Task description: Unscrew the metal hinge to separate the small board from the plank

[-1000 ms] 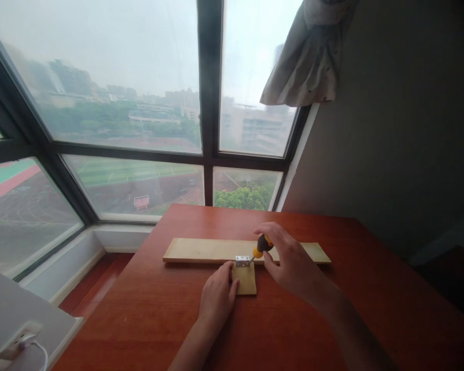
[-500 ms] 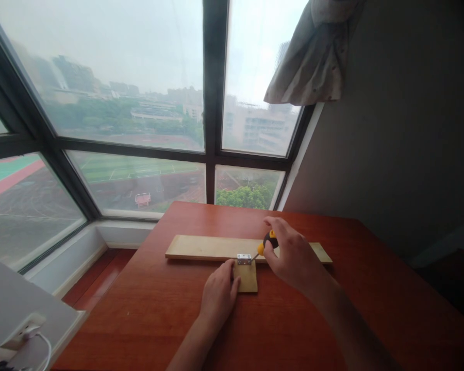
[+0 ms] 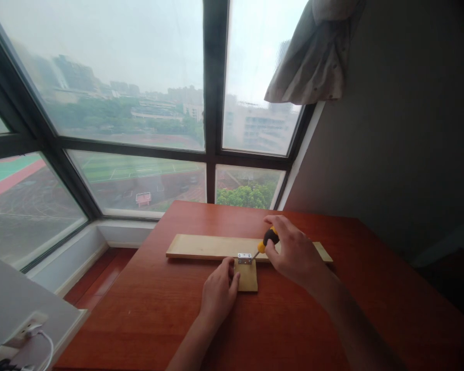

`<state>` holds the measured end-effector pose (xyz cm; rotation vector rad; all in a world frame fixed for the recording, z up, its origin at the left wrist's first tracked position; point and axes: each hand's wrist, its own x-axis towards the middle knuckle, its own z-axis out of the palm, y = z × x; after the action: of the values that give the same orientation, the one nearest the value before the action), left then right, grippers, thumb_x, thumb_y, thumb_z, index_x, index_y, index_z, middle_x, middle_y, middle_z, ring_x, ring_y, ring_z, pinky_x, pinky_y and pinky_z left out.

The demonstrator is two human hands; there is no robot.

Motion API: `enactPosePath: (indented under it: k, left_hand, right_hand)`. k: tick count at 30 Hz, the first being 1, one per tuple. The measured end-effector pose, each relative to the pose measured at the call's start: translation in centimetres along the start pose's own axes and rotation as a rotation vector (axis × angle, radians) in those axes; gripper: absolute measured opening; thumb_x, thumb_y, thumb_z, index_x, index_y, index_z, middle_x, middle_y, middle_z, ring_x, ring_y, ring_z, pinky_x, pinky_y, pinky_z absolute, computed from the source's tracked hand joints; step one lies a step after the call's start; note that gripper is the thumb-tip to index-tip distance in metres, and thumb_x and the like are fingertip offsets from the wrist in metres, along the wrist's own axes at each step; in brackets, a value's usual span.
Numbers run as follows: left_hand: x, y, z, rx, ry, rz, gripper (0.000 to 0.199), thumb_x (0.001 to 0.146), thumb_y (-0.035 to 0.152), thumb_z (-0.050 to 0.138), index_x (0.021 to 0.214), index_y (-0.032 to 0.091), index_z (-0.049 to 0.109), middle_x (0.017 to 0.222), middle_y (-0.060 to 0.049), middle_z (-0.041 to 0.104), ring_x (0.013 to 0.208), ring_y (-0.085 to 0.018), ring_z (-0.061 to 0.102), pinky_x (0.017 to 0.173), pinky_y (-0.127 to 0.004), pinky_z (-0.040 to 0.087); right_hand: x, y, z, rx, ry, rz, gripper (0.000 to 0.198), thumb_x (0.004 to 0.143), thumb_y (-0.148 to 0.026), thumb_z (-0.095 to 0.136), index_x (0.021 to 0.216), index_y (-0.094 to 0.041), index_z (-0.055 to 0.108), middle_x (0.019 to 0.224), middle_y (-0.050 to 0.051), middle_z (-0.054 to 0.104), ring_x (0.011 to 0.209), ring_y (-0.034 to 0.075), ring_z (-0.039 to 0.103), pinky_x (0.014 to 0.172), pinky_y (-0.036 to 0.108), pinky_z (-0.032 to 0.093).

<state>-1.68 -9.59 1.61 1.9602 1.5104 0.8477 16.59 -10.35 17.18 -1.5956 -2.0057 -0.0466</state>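
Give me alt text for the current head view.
The right hand grips a yellow-and-black screwdriver angled down to a metal hinge; the left hand touches a small board. The hinge sits at that board's far edge, beside a long board, on a reddish table.

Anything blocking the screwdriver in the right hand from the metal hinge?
Nothing visible. The screwdriver slants from the right hand to the right end of the metal hinge; tip contact is too small to confirm. The left hand is at the small board's left edge, out of that line.
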Motion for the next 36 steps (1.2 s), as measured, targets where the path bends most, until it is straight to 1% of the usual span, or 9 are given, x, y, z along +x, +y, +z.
enactPosePath:
  k: [4, 7, 11, 14, 16, 21, 25, 29, 36]
  left_hand:
    - [0.4, 0.2, -0.1, -0.113, 0.005, -0.071, 0.025, 0.087, 0.028, 0.050, 0.111, 0.022, 0.053, 0.084, -0.003, 0.064, 0.077, -0.019, 0.060, 0.070, -0.029, 0.040]
    - [0.7, -0.1, 0.3, -0.337, -0.029, -0.179, 0.034, 0.081, 0.032, 0.058, 0.113, 0.020, 0.051, 0.080, -0.002, 0.061, 0.072, -0.018, 0.059, 0.070, -0.029, 0.042]
    - [0.7, -0.2, 1.2, -0.835, -0.060, -0.451, 0.051, 0.072, 0.037, 0.070, 0.114, 0.020, 0.046, 0.083, -0.001, 0.058, 0.073, -0.017, 0.060, 0.068, -0.029, 0.049]
    - [0.2, 0.5, 1.1, -1.132, -0.039, -0.591, 0.043, 0.074, 0.032, 0.070, 0.108, 0.020, 0.047, 0.096, -0.006, 0.061, 0.081, -0.016, 0.064, 0.073, -0.031, 0.053]
    - [-0.1, 1.2, 0.6, -1.244, -0.051, -0.649, 0.038, 0.074, 0.025, 0.071, 0.104, 0.019, 0.048, 0.102, -0.010, 0.063, 0.083, -0.016, 0.066, 0.076, -0.031, 0.054]
    - [-0.2, 2.3, 0.0, -1.294, -0.135, -0.645, 0.032, 0.076, 0.015, 0.064, 0.106, 0.016, 0.053, 0.105, -0.011, 0.066, 0.082, -0.015, 0.068, 0.075, -0.027, 0.054]
    - [0.3, 2.1, 0.6, -1.282, -0.148, -0.576, 0.036, 0.076, 0.016, 0.061, 0.111, 0.018, 0.052, 0.106, -0.008, 0.067, 0.075, -0.012, 0.065, 0.069, -0.025, 0.053]
    - [0.7, 1.7, 0.9, -1.249, -0.173, -0.579, 0.038, 0.076, 0.018, 0.062, 0.113, 0.017, 0.051, 0.101, -0.008, 0.067, 0.072, -0.013, 0.064, 0.063, -0.024, 0.051]
    - [1.0, 1.9, 1.2, -1.227, -0.137, -0.631, 0.033, 0.074, 0.017, 0.062, 0.105, 0.016, 0.051, 0.098, -0.009, 0.067, 0.075, -0.016, 0.066, 0.064, -0.026, 0.052]
  right_hand:
    - [0.5, 0.1, 0.2, -0.049, -0.003, 0.086, 0.027, 0.091, -0.037, 0.046, 0.111, -0.023, 0.058, 0.112, 0.005, 0.068, 0.093, 0.026, 0.065, 0.075, 0.036, 0.047]
    - [1.0, 0.6, 0.6, -0.009, 0.028, 0.076, 0.025, 0.092, -0.033, 0.044, 0.111, -0.024, 0.058, 0.110, 0.005, 0.069, 0.095, 0.024, 0.065, 0.076, 0.034, 0.046]
    - [1.3, 0.8, 0.8, 0.009, 0.054, 0.068, 0.038, 0.083, -0.025, 0.050, 0.121, -0.022, 0.053, 0.111, 0.005, 0.067, 0.088, 0.022, 0.065, 0.078, 0.033, 0.046]
    - [1.4, 0.6, 0.6, 0.026, 0.037, 0.050, 0.044, 0.077, -0.018, 0.050, 0.121, -0.020, 0.052, 0.114, 0.006, 0.065, 0.094, 0.022, 0.063, 0.081, 0.032, 0.046]
    - [1.5, 0.4, 0.4, 0.016, 0.023, 0.046, 0.039, 0.079, -0.019, 0.049, 0.118, -0.021, 0.053, 0.114, 0.006, 0.065, 0.096, 0.022, 0.062, 0.081, 0.032, 0.046]
    - [2.1, 0.3, 0.4, -0.093, 0.000, 0.098, 0.026, 0.090, -0.041, 0.049, 0.106, -0.024, 0.060, 0.102, 0.005, 0.069, 0.081, 0.022, 0.064, 0.068, 0.031, 0.043]
    - [2.3, 0.7, 0.6, -0.041, 0.020, 0.073, 0.024, 0.089, -0.029, 0.047, 0.109, -0.023, 0.059, 0.106, 0.006, 0.069, 0.088, 0.021, 0.065, 0.073, 0.030, 0.044]
    - [2.1, 0.8, 0.4, -0.020, 0.021, 0.056, 0.037, 0.080, -0.018, 0.051, 0.117, -0.020, 0.056, 0.116, 0.007, 0.065, 0.096, 0.022, 0.063, 0.081, 0.032, 0.045]
    - [2.0, 0.9, 0.1, -0.124, -0.016, 0.098, 0.027, 0.089, -0.041, 0.052, 0.108, -0.024, 0.060, 0.108, 0.005, 0.069, 0.085, 0.023, 0.065, 0.070, 0.033, 0.045]
